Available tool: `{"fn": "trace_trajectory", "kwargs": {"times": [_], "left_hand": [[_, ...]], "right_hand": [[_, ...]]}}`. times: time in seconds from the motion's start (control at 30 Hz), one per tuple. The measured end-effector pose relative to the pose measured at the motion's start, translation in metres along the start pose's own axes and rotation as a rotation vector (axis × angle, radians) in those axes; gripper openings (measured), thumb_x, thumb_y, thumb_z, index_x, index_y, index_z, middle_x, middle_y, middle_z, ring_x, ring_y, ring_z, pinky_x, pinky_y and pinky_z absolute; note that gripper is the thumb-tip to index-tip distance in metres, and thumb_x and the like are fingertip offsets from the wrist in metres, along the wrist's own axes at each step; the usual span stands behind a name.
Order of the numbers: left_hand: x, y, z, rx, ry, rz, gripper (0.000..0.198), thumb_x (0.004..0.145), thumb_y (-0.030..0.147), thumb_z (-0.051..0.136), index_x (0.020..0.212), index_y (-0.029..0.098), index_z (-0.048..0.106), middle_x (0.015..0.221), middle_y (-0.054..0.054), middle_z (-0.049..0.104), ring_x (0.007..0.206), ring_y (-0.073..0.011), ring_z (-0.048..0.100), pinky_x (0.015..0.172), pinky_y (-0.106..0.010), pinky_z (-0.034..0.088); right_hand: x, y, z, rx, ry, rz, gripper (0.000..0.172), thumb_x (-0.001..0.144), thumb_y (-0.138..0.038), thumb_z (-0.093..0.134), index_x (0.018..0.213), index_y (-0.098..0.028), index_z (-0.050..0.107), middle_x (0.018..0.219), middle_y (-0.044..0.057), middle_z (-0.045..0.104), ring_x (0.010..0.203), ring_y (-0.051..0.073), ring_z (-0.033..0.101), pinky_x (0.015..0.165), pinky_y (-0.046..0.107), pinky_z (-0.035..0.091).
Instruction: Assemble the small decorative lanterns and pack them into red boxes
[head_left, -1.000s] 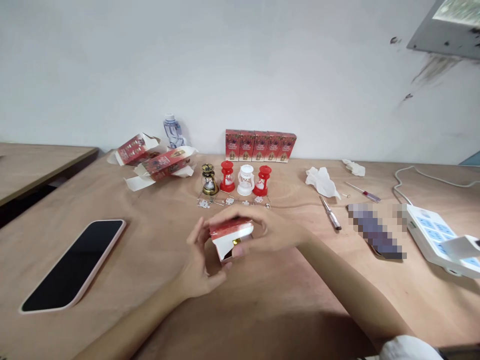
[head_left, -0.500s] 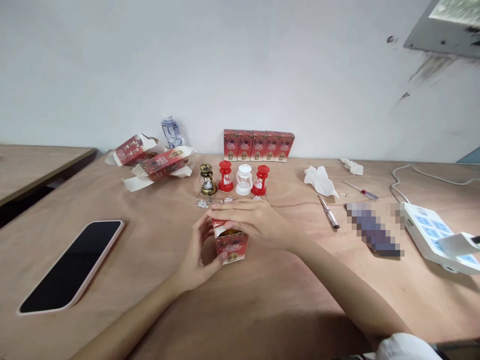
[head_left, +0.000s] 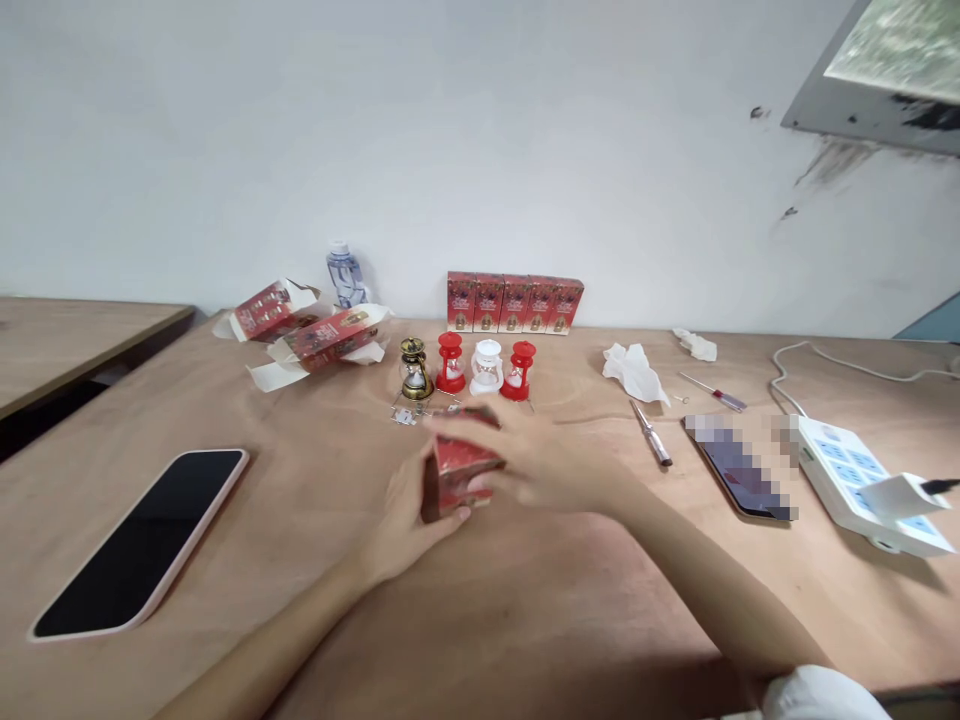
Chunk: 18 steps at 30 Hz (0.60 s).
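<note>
A small red printed box (head_left: 457, 462) stands upright on the table in front of me, its top flap down. My left hand (head_left: 409, 525) grips its left side, with the thumb across the lower front. From the right, my right hand (head_left: 544, 465) wraps it, fingers over the top and upper side; motion blurs them a little. Just behind are a bronze lantern (head_left: 416, 370), two red lanterns (head_left: 451, 364) (head_left: 520, 371) and a white lantern (head_left: 487, 368). Small metal bits (head_left: 405, 414) lie before the lanterns, partly hidden by my right hand.
Several red boxes (head_left: 514, 304) line the wall. Opened cartons (head_left: 330, 338) and a bottle (head_left: 346, 275) stand at back left. A phone (head_left: 142, 545) lies left. Rightward are crumpled paper (head_left: 634, 374), screwdrivers (head_left: 652, 434) (head_left: 716, 393), another phone (head_left: 739, 470) and a power strip (head_left: 862, 480).
The box's top flap was partly raised with something gold-coloured showing inside; now it is down. My right hand has shifted from over the top to the box's right side. The view has tilted slightly.
</note>
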<state>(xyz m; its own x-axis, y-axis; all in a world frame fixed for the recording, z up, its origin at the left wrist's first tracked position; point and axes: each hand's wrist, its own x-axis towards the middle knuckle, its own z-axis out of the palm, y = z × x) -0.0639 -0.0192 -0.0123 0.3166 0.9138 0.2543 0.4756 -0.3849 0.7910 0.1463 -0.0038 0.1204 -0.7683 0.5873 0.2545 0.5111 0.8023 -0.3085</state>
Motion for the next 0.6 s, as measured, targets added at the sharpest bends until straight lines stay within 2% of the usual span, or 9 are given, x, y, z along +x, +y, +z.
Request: {"fn": "trace_trajectory", "kwargs": {"times": [0.07,0.17,0.2,0.23,0.3,0.37,0.43,0.5,0.6], "left_hand": [[0.003,0.0,-0.004,0.173,0.043,-0.018,0.066,0.08,0.043,0.061,0.136,0.02,0.036,0.128,-0.015,0.051,0.122,-0.0341,0.047,0.101,-0.057,0.038],[0.004,0.0,-0.007,0.33,0.043,-0.02,0.06,0.083,0.037,0.055,0.136,0.018,0.036,0.129,-0.015,0.05,0.123,-0.0334,0.045,0.101,-0.056,0.038],[0.004,0.0,-0.007,0.358,0.033,-0.005,0.058,0.083,0.035,0.054,0.135,0.018,0.037,0.131,-0.015,0.049,0.124,-0.0329,0.044,0.101,-0.055,0.038],[0.004,-0.001,-0.007,0.38,0.024,0.011,0.055,0.083,0.033,0.053,0.134,0.018,0.039,0.132,-0.015,0.048,0.124,-0.0323,0.044,0.101,-0.054,0.038],[0.003,-0.002,-0.005,0.412,0.01,0.035,0.05,0.083,0.032,0.052,0.131,0.019,0.043,0.133,-0.015,0.047,0.124,-0.0315,0.043,0.101,-0.054,0.038],[0.002,-0.002,-0.005,0.437,-0.006,0.04,0.046,0.083,0.031,0.052,0.127,0.018,0.047,0.132,-0.015,0.047,0.125,-0.0315,0.043,0.101,-0.053,0.039],[0.001,-0.001,-0.005,0.461,-0.024,0.033,0.043,0.084,0.03,0.051,0.124,0.017,0.05,0.133,-0.016,0.046,0.125,-0.0326,0.042,0.1,-0.054,0.039],[0.001,0.001,-0.005,0.487,-0.03,0.031,0.041,0.084,0.029,0.051,0.122,0.016,0.053,0.134,-0.017,0.045,0.125,-0.0338,0.042,0.099,-0.055,0.039],[0.0,0.004,-0.005,0.519,-0.035,0.048,0.039,0.085,0.027,0.049,0.121,0.015,0.054,0.134,-0.018,0.045,0.125,-0.0348,0.042,0.098,-0.056,0.041]], "right_hand": [[0.008,0.008,-0.027,0.008,0.167,0.015,0.069,0.087,-0.027,0.057,0.147,-0.034,0.022,0.129,0.009,0.046,0.114,0.026,0.052,0.095,0.044,0.049],[0.035,0.026,-0.067,-0.118,0.508,0.107,0.08,0.085,-0.029,0.059,0.148,-0.032,0.01,0.137,0.008,0.036,0.128,0.03,0.039,0.103,0.048,0.041],[0.049,0.036,-0.075,-0.178,0.596,0.169,0.083,0.085,-0.027,0.059,0.148,-0.031,0.006,0.138,0.009,0.033,0.13,0.03,0.037,0.104,0.048,0.041],[0.064,0.047,-0.081,-0.242,0.627,0.226,0.083,0.085,-0.026,0.057,0.148,-0.03,0.003,0.14,0.01,0.031,0.131,0.031,0.035,0.103,0.048,0.041],[0.096,0.072,-0.081,-0.334,0.598,0.307,0.08,0.085,-0.024,0.055,0.147,-0.027,0.005,0.143,0.011,0.029,0.129,0.033,0.037,0.097,0.05,0.045],[0.128,0.1,-0.071,-0.354,0.484,0.367,0.074,0.081,-0.023,0.058,0.144,-0.026,0.019,0.142,0.012,0.033,0.122,0.032,0.042,0.091,0.047,0.048],[0.156,0.124,-0.054,-0.315,0.34,0.399,0.066,0.074,-0.017,0.063,0.135,-0.014,0.036,0.133,0.015,0.043,0.113,0.029,0.05,0.091,0.042,0.047],[0.175,0.143,-0.036,-0.275,0.213,0.434,0.06,0.069,-0.012,0.065,0.126,-0.008,0.045,0.126,0.015,0.051,0.108,0.025,0.053,0.093,0.036,0.046],[0.19,0.162,-0.014,-0.261,0.208,0.393,0.05,0.069,-0.005,0.058,0.118,-0.005,0.052,0.121,0.014,0.057,0.103,0.02,0.057,0.088,0.031,0.046]]}}
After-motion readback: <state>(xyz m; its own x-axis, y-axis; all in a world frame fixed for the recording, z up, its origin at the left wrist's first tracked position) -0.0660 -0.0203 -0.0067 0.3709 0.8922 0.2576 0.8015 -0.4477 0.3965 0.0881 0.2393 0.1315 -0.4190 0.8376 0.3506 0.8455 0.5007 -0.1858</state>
